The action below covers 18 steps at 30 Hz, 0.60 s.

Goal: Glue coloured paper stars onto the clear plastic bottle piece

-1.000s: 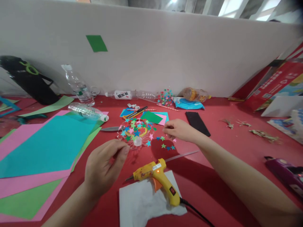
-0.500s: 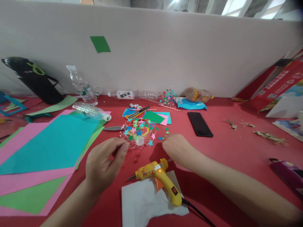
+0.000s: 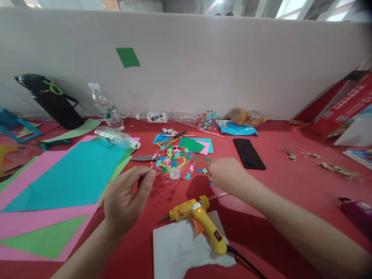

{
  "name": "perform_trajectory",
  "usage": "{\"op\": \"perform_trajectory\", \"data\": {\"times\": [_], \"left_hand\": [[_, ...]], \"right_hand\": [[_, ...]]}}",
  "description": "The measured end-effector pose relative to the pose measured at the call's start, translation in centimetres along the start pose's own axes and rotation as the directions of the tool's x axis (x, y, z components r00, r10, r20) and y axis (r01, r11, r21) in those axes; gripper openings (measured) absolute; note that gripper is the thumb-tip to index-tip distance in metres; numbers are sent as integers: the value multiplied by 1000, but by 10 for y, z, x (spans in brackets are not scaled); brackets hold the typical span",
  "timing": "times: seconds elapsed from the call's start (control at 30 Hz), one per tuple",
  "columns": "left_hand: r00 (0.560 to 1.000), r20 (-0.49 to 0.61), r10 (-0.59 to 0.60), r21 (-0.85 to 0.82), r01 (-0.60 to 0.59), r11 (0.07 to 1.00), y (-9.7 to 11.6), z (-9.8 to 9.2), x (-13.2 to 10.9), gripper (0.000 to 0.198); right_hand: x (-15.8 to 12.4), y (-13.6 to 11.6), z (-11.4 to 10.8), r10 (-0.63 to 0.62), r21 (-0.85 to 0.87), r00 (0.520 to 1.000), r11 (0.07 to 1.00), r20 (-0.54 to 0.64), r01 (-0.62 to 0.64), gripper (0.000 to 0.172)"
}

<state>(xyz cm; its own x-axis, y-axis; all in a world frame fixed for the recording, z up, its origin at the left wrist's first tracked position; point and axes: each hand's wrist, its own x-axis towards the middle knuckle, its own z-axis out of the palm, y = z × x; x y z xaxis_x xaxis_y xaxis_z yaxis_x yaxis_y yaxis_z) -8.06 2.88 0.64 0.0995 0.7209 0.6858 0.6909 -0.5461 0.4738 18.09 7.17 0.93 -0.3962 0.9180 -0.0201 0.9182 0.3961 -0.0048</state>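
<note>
Has the left hand (image 3: 128, 201) at the left edge of a clear plastic piece (image 3: 174, 174) strewn with paper stars (image 3: 167, 160), with thumb and forefinger bent close together — cannot tell whether pinching its rim. Holds the right hand (image 3: 228, 174) to the right of it, curled low by loose stars (image 3: 205, 171) on the red table (image 3: 290, 178), with fingertips hidden; cannot tell if grasping anything. Shows a yellow glue gun (image 3: 204, 221) lying nearer, partly over a white sheet (image 3: 168, 252) — and a black phone (image 3: 249, 154) beyond the right hand.
</note>
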Motion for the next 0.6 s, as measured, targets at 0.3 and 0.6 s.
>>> {"op": "perform_trajectory", "data": {"times": [0.3, 0.6], "left_hand": [[937, 349, 13, -163, 47, 986, 31, 9, -4, 14], [861, 497, -109, -357, 318, 878, 42, 11, -1, 18]], "right_hand": [[-25, -25, -47, -106, 925, 994, 377, -15, 54, 6], [-27, -49, -25, -109, 944, 991, 310, -80, 110, 10]]}}
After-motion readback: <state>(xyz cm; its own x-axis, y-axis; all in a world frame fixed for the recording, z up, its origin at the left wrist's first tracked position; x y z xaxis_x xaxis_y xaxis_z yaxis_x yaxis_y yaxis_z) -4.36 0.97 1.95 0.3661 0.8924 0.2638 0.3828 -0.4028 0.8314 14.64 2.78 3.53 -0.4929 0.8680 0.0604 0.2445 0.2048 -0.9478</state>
